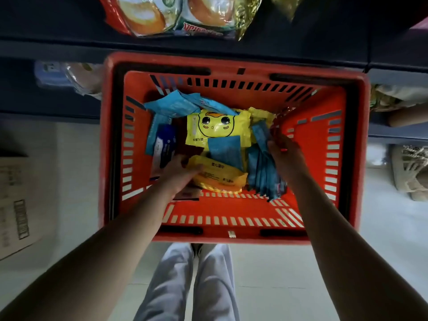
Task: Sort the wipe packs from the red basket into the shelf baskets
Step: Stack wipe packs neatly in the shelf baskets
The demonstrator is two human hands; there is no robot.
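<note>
The red basket [231,63] stands on the floor below me, holding yellow, teal and dark blue wipe packs. A yellow pack with a cartoon face [217,128] lies in the middle. My left hand [178,174] is inside the basket, fingers closed around the left end of a yellow wipe pack [220,177] near the front. My right hand [286,154] grips a stack of thin teal wipe packs [264,172] standing on edge at the right. More teal packs [176,104] lie at the back, and a dark blue pack [165,144] at the left.
Dark shelf edges [69,45] run across the top, with snack bags [162,15] hanging above. A cardboard box [16,205] sits on the floor at left. Another person's shoe [410,172] is at right. My legs [190,286] are below the basket.
</note>
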